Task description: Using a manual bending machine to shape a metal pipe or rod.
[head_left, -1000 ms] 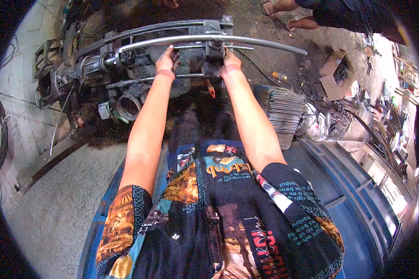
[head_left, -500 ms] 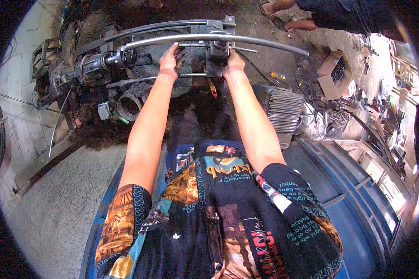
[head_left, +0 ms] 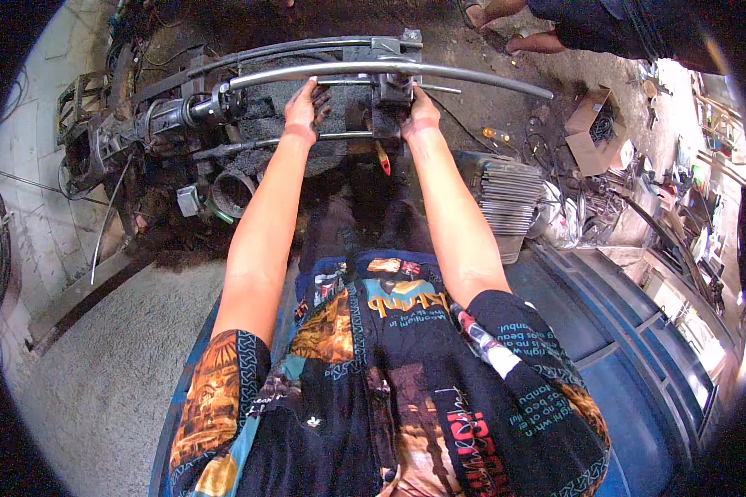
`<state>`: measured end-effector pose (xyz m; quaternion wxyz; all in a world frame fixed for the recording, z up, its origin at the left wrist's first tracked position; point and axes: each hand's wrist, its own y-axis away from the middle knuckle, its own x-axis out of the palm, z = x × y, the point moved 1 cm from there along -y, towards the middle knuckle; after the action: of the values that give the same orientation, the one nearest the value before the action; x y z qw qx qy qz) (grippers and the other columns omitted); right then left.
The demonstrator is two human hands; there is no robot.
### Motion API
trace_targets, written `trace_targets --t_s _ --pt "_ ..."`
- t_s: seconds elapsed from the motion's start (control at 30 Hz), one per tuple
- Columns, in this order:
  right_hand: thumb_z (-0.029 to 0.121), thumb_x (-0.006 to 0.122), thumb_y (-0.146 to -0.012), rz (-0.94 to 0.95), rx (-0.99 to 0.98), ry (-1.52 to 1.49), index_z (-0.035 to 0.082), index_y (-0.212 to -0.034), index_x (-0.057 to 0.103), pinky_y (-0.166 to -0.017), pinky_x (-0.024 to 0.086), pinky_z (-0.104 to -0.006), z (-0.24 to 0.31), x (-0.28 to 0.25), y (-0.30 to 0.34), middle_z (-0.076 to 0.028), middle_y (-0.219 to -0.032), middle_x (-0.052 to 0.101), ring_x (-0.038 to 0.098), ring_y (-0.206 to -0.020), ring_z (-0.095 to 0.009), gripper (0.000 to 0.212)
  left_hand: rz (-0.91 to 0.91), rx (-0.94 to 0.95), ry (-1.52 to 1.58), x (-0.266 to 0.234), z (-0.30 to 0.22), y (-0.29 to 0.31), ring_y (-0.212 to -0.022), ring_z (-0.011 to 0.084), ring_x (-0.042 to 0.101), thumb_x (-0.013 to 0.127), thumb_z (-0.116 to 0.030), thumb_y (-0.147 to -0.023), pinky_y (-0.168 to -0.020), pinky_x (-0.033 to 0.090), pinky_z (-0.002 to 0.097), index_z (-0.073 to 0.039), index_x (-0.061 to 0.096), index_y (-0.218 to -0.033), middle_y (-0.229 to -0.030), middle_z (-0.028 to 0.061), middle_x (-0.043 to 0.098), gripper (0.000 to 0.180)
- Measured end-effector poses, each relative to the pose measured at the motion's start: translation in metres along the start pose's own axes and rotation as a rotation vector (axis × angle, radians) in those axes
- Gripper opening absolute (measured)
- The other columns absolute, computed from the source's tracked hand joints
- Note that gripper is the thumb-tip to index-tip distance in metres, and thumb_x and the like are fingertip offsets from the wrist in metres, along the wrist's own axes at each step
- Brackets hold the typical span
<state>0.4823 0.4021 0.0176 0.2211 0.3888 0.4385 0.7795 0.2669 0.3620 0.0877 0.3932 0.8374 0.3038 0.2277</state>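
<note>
A long, slightly bowed-looking metal tube (head_left: 481,80) runs left to right from the round chuck-like end (head_left: 228,99) of a greasy machine (head_left: 162,114). My left hand (head_left: 305,109) is just below the tube, its fingers apart and darkened with grime, the uppermost fingertip at the tube's lower edge. At the right side of a dark metal block (head_left: 392,103) under the tube, my right hand (head_left: 423,112) grips the block; most of its fingers are hidden behind it. A tool with a red-orange tip (head_left: 385,166) hangs below the block.
Two rails (head_left: 307,137) span the machine. A ribbed metal housing (head_left: 506,199) stands right of my forearm, and a cardboard box (head_left: 587,137) of dark parts lies beyond it. Another person's legs (head_left: 539,41) are at the far right. Blue panels (head_left: 630,348) lie near right.
The block and my right hand sit very slightly further right. My left hand stays almost in place below the tube.
</note>
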Motion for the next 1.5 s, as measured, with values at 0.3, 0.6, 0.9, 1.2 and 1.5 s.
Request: trace_targets --t_s 0.3,0.6,0.9,1.2,1.5 --pt "0.026 0.05 -0.099 -0.03 0.073 0.091 0.004 -0.103 0.067 -0.083 0.053 -0.0449 0.01 0.015 0.025 -0.01 -0.098 0.07 0.066 -0.088 -0.026 0.028 0.042 0.079 -0.006 -0.012 0.004 -0.006 -0.085 0.0174 0.067 0.07 -0.025 -0.088 -0.059 0.052 0.0278 -0.007 0.066 -0.113 -0.105 0.0053 0.067 0.03" --pt "0.02 0.073 -0.083 -0.202 -0.134 0.089 -0.009 -0.113 0.056 -0.073 0.052 -0.0453 -0.002 -0.003 0.03 -0.018 -0.103 0.065 0.063 -0.085 -0.028 0.045 -0.015 0.052 -0.072 -0.009 0.004 -0.009 -0.081 0.0176 0.068 0.071 -0.026 -0.088 -0.058 0.053 0.0267 -0.008 0.064 -0.115 -0.103 0.0076 0.069 0.034" --pt "0.015 0.065 -0.083 0.393 -1.197 1.346 0.0 -0.088 0.068 -0.079 0.052 -0.0377 0.075 0.045 0.188 -0.017 -0.086 0.068 0.067 -0.082 -0.031 0.016 -0.013 0.232 -0.287 -0.031 -0.004 0.014 -0.076 0.0131 0.065 0.064 -0.033 -0.092 -0.056 0.047 0.0258 -0.004 0.057 -0.123 -0.101 0.0069 0.069 0.042" --pt "0.032 0.061 -0.087 0.185 -1.32 2.143 -0.002 -0.113 0.051 -0.078 0.052 -0.0453 0.156 0.06 0.151 -0.022 -0.094 0.064 0.064 -0.087 -0.037 0.044 0.064 0.388 -0.503 -0.051 -0.023 0.014 -0.078 0.0121 0.064 0.062 -0.025 -0.094 -0.063 0.049 0.0263 -0.002 0.06 -0.119 -0.097 0.0056 0.069 0.034" --pt "0.016 0.055 -0.083 0.8 -1.152 1.86 -0.005 -0.097 0.058 -0.083 0.051 -0.0487 0.03 0.076 0.205 -0.027 -0.096 0.062 0.062 -0.089 -0.044 0.026 0.106 0.358 -0.418 -0.1 -0.014 0.036 -0.094 0.0178 0.065 0.039 0.005 -0.092 -0.079 0.053 0.0284 0.001 0.055 -0.124 -0.114 0.0108 0.065 0.036"
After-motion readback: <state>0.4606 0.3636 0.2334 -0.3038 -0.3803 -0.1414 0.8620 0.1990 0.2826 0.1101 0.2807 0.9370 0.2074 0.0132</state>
